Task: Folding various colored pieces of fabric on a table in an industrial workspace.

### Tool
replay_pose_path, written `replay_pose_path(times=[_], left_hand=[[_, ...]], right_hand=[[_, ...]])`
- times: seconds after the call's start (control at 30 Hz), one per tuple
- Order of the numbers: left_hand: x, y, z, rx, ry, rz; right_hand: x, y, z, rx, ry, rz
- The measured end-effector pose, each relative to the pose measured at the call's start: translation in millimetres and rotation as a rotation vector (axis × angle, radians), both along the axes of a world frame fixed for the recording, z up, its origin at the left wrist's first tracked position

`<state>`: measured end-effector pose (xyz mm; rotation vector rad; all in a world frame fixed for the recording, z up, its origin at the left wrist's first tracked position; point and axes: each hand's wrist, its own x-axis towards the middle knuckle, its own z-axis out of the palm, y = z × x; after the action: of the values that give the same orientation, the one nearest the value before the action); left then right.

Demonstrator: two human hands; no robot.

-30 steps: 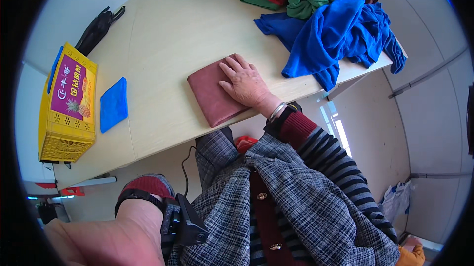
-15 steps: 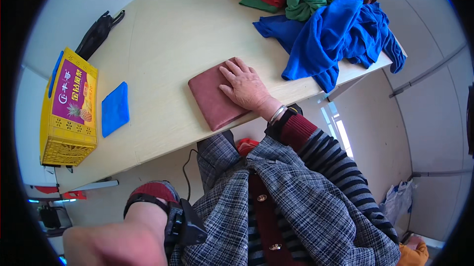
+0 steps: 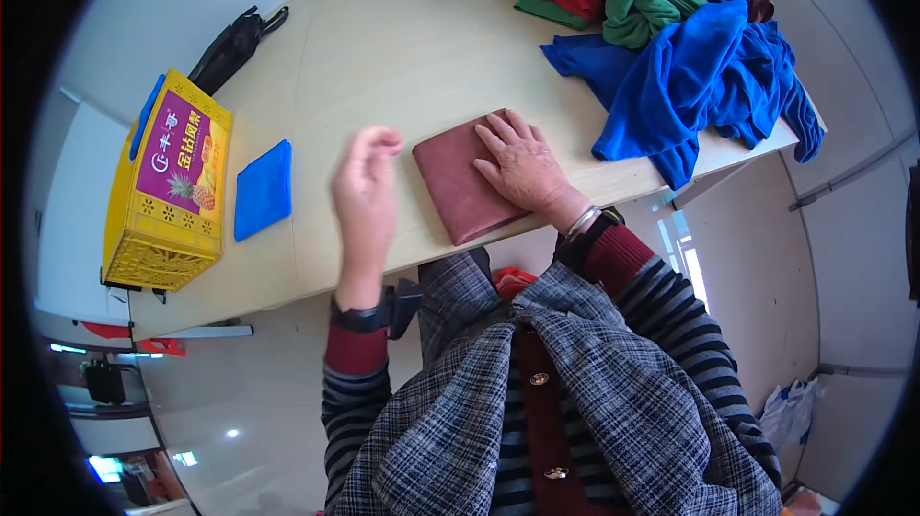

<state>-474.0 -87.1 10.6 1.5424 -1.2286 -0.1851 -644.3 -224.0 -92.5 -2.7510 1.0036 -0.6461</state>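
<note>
The right hand lies flat, fingers spread and palm down, on a folded maroon cloth square that sits near the front edge of the long pale wooden table. The hand covers the cloth's right half and pins it to the tabletop; nothing is gripped in it. The left hand is raised above the table just left of the cloth, loosely half-curled with the fingertips bent inward, and it holds nothing; it is blurred, so how far the fingers are apart I cannot tell exactly.

By my reading, the step in hand is the pressing or smoothing of a cloth that is already folded into a neat rectangle, with the folding itself looking close to done. The next move seems to call for the free left hand to come down onto the cloth's left edge, so both palms can flatten it or take it up squarely without letting the layers slip apart.

A flat folded blue cloth lies well to the left on the table, just beside a yellow plastic crate with a purple printed panel at the table's left end. A loose heap of unfolded blue, green, red and brown cloths fills the far right corner, apart from the maroon one. A black strap or bag rests at the table's far left edge
</note>
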Motion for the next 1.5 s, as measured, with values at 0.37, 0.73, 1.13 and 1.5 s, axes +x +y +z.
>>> replay_pose_path(times=[0.37, 0.73, 1.13, 1.5], left_hand=[[-24, -26, -121, 0.419, -0.77, -0.028], [-26, -14, -109, 0.543, -0.752, -0.073], [-16, -32, -116, 0.496, -0.777, -0.095], [-26, -14, -109, 0.471, -0.815, -0.135]], right_hand=[[15, -4, -14, -0.082, -0.063, 0.119], [11, 0, -7, -0.069, 0.04, 0.099], [16, -15, -7, -0.036, -0.019, 0.125], [-10, 19, -8, -0.064, -0.074, 0.068]])
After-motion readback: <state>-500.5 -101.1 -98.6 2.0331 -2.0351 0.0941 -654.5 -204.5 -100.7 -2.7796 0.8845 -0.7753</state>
